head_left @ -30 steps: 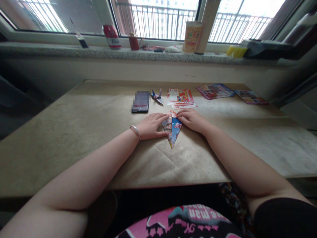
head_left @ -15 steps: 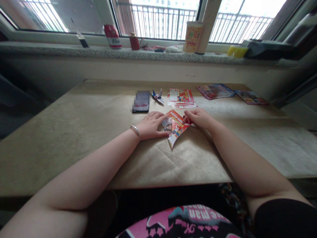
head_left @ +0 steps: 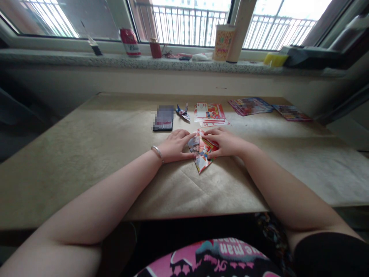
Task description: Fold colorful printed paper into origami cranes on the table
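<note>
A folded piece of printed paper (head_left: 204, 149), red, white and grey, lies on the table with its pointed end toward me. My left hand (head_left: 175, 146) rests at its left side, fingers spread, the thumb and fingertips on the paper's edge. From the right, my right hand (head_left: 226, 142) lies over the paper's right side with fingers stretched out and apart, pressing the flap. Just beyond the paper sit several red printed sheets (head_left: 210, 112). A small folded paper figure (head_left: 183, 112) stands left of those sheets.
A dark phone (head_left: 164, 118) lies beyond my left hand. Two groups of printed leaflets (head_left: 250, 106) are at the far right of the table (head_left: 72, 154). On the windowsill (head_left: 109, 60) stand a red can (head_left: 130, 42), a red bottle (head_left: 155, 49) and a patterned cup (head_left: 224, 42).
My right hand has moved left, folding the paper's right corner inward, and its pinching fingers have opened flat over the paper. The left hand has stayed in place.
</note>
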A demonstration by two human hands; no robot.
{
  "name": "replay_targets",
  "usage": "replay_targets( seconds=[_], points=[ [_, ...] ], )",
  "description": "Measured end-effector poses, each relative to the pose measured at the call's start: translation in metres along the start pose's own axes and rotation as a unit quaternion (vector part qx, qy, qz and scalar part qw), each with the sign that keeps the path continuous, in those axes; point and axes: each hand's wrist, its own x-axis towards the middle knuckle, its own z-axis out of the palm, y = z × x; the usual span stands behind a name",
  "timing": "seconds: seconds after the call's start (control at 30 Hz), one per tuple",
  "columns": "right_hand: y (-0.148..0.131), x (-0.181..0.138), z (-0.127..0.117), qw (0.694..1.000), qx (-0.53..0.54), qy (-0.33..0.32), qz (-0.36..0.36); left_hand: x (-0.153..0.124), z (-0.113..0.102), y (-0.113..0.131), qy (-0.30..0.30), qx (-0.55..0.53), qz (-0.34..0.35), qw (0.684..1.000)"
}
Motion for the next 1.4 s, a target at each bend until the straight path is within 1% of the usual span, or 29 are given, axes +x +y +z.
replay_targets(
  seconds=[0.1, 0.2, 0.37, 0.43, 0.5, 0.57, 0.63, 0.7, 0.77, 0.87, 0.97, 1.07, 1.2, 1.3, 1.4],
  points=[
    [-0.007, 0.002, 0.003, 1.0, -0.028, -0.002, 0.009, 0.002, -0.001, -0.001, 0.007, -0.03, -0.004, 1.0],
    [-0.008, 0.004, 0.005, 0.999, -0.044, 0.002, 0.002, 0.003, -0.002, -0.003, 0.042, -0.077, -0.014, 0.996],
    [0.001, 0.005, 0.004, 0.999, -0.053, 0.001, 0.01, 0.004, -0.005, -0.005, 0.109, -0.158, -0.013, 0.981],
    [0.004, 0.005, 0.003, 0.998, -0.062, -0.001, 0.013, 0.003, -0.006, -0.004, 0.131, -0.179, -0.024, 0.975],
    [0.007, 0.005, 0.003, 0.998, -0.068, -0.001, 0.012, 0.002, -0.006, -0.002, 0.141, -0.197, -0.042, 0.969],
    [0.008, 0.005, 0.003, 0.998, -0.068, 0.0, 0.013, 0.001, -0.006, -0.002, 0.128, -0.225, -0.059, 0.964],
    [0.007, 0.005, 0.003, 0.998, -0.067, 0.002, 0.016, 0.0, -0.007, -0.002, 0.094, -0.247, -0.071, 0.962],
    [0.006, 0.005, 0.003, 0.998, -0.066, 0.006, 0.016, 0.0, -0.007, -0.004, 0.066, -0.232, -0.071, 0.968],
    [0.005, 0.004, 0.002, 0.997, -0.069, 0.009, 0.014, 0.001, -0.007, -0.006, 0.052, -0.179, -0.045, 0.981],
    [0.004, 0.004, 0.002, 0.996, -0.081, 0.014, 0.015, 0.003, -0.007, -0.007, 0.044, -0.088, 0.027, 0.995],
    [0.002, 0.005, 0.003, 0.995, -0.087, 0.029, 0.031, 0.004, -0.006, -0.005, 0.037, -0.02, 0.078, 0.996],
    [0.001, 0.006, 0.004, 0.995, -0.085, 0.047, 0.034, 0.002, -0.005, 0.0, 0.027, 0.015, 0.096, 0.995],
    [-0.003, 0.007, 0.006, 0.996, -0.076, 0.051, 0.003, 0.002, -0.005, 0.004, -0.017, 0.033, 0.08, 0.996],
    [-0.01, 0.009, 0.01, 0.998, -0.05, 0.045, -0.011, 0.002, -0.003, 0.004, -0.062, 0.049, 0.045, 0.996],
    [-0.018, 0.011, 0.016, 0.999, -0.026, 0.025, -0.018, 0.001, -0.001, 0.005, -0.093, 0.056, 0.008, 0.994]
  ],
)
